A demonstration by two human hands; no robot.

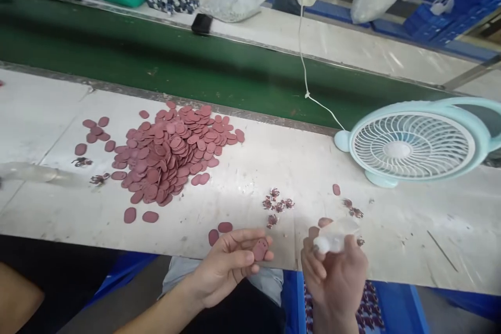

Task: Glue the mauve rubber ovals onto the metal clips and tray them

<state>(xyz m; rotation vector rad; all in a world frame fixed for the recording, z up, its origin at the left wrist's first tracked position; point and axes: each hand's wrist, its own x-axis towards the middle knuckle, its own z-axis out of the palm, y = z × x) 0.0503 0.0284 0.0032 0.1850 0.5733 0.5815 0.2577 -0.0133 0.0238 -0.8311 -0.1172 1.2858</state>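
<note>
The left hand (230, 263) pinches a small reddish oval tag (260, 249) between thumb and fingertips, just at the near edge of the desk (391, 229). The tag's long axis stands roughly upright, tilted a little, its flat face turned toward the camera. Just to its right, apart from it, the right hand (336, 271) is closed around a small translucent white bottle (334, 237), whose long axis runs left to right with the pale end toward the tag. Beyond lie small dark clips (277, 204), farther left a heap of ovals (176, 151), then a fan (415, 143) and green belt (156, 62).
</note>
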